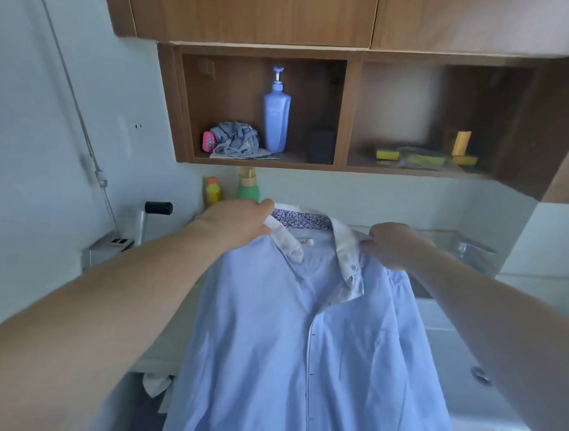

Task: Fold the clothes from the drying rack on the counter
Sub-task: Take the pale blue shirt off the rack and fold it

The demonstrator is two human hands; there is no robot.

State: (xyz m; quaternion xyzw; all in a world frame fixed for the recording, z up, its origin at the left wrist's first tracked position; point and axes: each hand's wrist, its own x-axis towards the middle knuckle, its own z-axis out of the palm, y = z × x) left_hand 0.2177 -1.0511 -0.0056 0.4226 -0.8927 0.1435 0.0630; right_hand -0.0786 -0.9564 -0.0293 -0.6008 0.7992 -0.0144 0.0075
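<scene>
Both arms outstretched, left hand (241, 222) and right hand (392, 245) with fingers curled.

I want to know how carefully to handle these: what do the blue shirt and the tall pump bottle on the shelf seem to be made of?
The shirt looks like thin woven fabric, probably cotton or a blend: matte, softly creased, hanging limp from the left hand and right hand. The pump bottle looks like smooth plastic, opaque lavender with a slight sheen.
</scene>
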